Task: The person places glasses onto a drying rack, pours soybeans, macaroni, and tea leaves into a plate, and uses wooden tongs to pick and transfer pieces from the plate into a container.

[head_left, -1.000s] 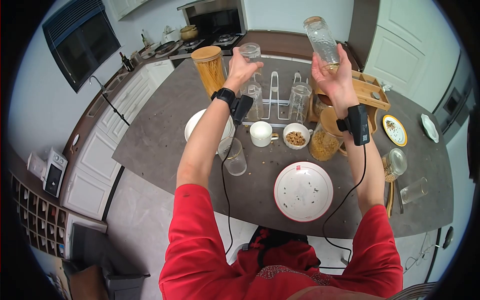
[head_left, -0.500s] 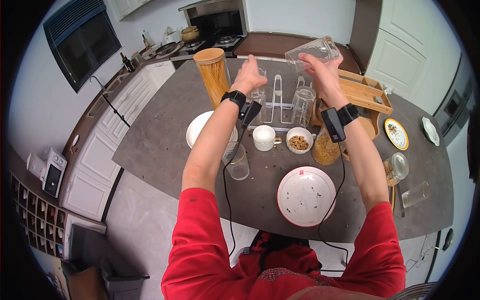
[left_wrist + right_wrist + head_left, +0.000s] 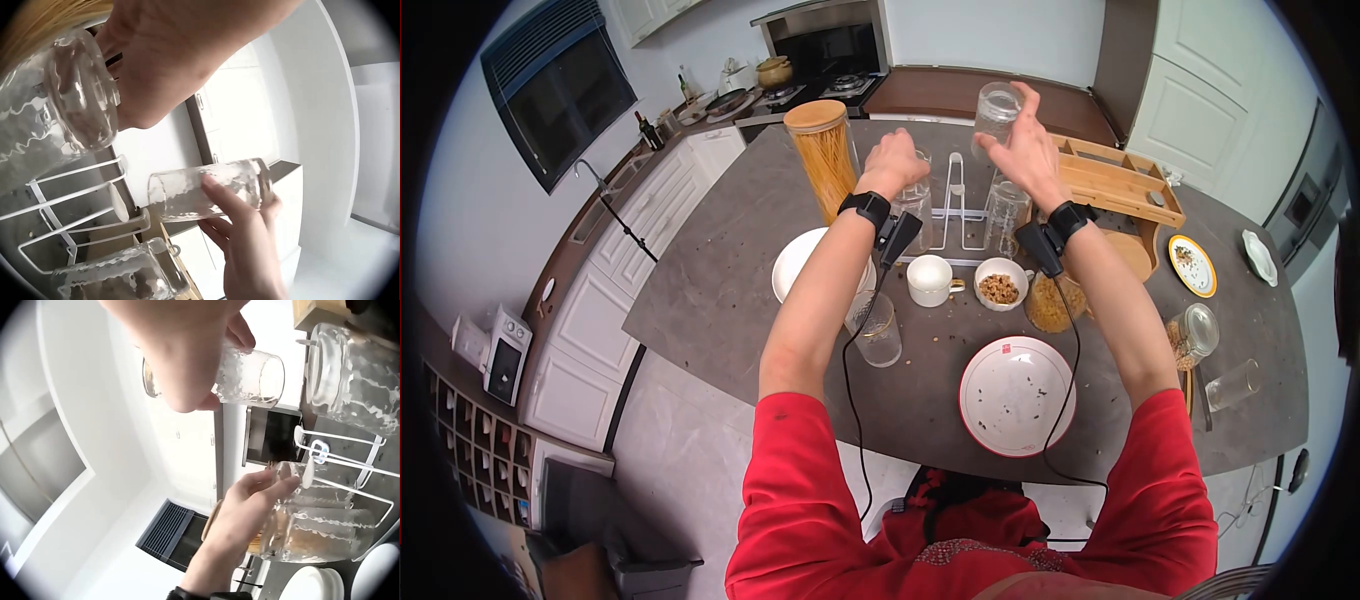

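Observation:
The right hand (image 3: 1032, 155) holds a clear textured glass (image 3: 992, 122) bottom up above the white wire rack (image 3: 952, 205), thumb and fingers round its side. In the left wrist view, this glass (image 3: 187, 194) has its open end towards the rack. At the rack's left side the left hand (image 3: 893, 163) has its fingers on the upper part of another clear glass; the right wrist view shows these fingers on that glass (image 3: 312, 487), beside a further glass (image 3: 331, 534). An upside-down glass (image 3: 1006, 215) stands on the rack's right side.
A spaghetti jar (image 3: 825, 160) stands left of the rack, a wooden shelf (image 3: 1115, 180) to its right. Nearer are a white cup (image 3: 929, 281), a bowl of nuts (image 3: 1000, 285), a loose glass (image 3: 878, 335) and a red-rimmed plate (image 3: 1017, 397).
The right hand has brought its glass left and turned it from base down through sideways to bottom up. The left hand has lowered its glass to the rack's left side.

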Demonstrator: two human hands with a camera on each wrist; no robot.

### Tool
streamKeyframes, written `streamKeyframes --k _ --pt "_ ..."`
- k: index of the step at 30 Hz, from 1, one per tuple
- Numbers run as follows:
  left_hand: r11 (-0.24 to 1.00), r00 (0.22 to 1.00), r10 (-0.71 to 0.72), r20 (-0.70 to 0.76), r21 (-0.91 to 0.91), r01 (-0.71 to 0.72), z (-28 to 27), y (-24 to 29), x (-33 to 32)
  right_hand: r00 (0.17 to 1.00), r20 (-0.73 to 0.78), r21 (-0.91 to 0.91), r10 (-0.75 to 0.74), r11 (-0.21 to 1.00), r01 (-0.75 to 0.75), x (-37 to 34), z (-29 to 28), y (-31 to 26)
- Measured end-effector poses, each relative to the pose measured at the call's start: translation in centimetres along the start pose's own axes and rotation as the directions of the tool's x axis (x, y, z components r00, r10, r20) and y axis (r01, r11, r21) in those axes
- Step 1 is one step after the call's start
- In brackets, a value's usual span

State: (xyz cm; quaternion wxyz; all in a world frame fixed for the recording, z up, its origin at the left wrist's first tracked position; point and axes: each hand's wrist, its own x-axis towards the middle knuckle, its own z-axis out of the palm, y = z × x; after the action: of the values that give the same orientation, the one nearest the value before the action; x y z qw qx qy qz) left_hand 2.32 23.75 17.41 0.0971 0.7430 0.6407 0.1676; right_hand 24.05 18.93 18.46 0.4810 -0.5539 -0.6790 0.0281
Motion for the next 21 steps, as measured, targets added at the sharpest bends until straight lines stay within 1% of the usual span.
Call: streamKeyframes --k 2,3,5,6,8,9,11,12,14,15,17,18,20,21 --pt "0.998 0.99 0.054 -0.13 -0.008 -0.055 -0.5 0.2 -1.2 0.995 -0.01 -0.273 -0.096 0.958 0.09 -0.2 0.8 0.5" --pt "0.998 0.99 0.06 -0.127 -0.001 -0.06 -1.1 0.5 -2.2 0.996 -0.016 -0.271 -0.09 0.959 0.082 -0.2 1.2 0.9" --pt "0.98 0.945 0.168 -0.28 -0.059 -0.191 -2.7 1.0 -4.9 0.999 0.012 -0.391 -0.049 0.919 0.05 -0.3 1.8 1.7" --pt "0.98 0.947 0.171 -0.271 -0.054 -0.193 -3.1 1.1 -6.1 0.999 0.011 -0.389 -0.04 0.92 0.041 -0.3 1.8 1.7" --pt "0.944 0.847 0.237 -0.476 -0.092 -0.316 -3.9 0.8 -8.6 0.991 0.11 -0.437 0.078 0.899 -0.022 -0.6 1.7 1.6" --pt "0.945 0.852 0.238 -0.467 -0.091 -0.313 -4.5 0.6 -9.9 0.99 0.114 -0.433 0.087 0.901 -0.029 -0.7 1.7 1.6" --pt "0.901 0.81 0.226 -0.541 -0.2 -0.385 -5.7 0.1 -12.3 0.97 0.176 -0.455 0.171 0.887 -0.073 -0.7 1.6 1.8" --pt "0.902 0.813 0.223 -0.537 -0.203 -0.381 -6.1 -0.3 -13.3 0.968 0.18 -0.456 0.174 0.887 -0.075 -0.6 1.5 2.0" --pt "0.85 0.806 0.128 -0.579 -0.355 -0.39 -6.8 -1.5 -15.2 0.932 0.188 -0.389 0.309 0.895 -0.218 -0.3 1.5 2.4" --pt "0.853 0.809 0.121 -0.575 -0.356 -0.381 -6.8 -2.7 -16.0 0.918 0.197 -0.394 0.345 0.885 -0.248 -0.1 1.6 2.7" --pt "0.792 0.861 0.003 -0.508 -0.525 -0.312 -6.0 -5.4 -17.1 0.918 0.204 -0.398 0.34 0.886 -0.239 -0.1 1.8 3.3" --pt "0.796 0.862 0.0 -0.507 -0.521 -0.307 -5.0 -6.3 -17.9 0.921 0.201 -0.405 0.335 0.884 -0.233 -0.2 1.8 3.5" --pt "0.67 0.871 -0.061 -0.488 -0.667 -0.327 -2.9 -8.1 -20.1 0.91 0.235 -0.427 0.343 0.877 -0.22 0.0 1.7 3.2" --pt "0.701 0.894 -0.025 -0.448 -0.645 -0.304 -2.2 -8.2 -21.4 0.893 0.254 -0.448 0.371 0.864 -0.231 0.0 1.6 3.0"
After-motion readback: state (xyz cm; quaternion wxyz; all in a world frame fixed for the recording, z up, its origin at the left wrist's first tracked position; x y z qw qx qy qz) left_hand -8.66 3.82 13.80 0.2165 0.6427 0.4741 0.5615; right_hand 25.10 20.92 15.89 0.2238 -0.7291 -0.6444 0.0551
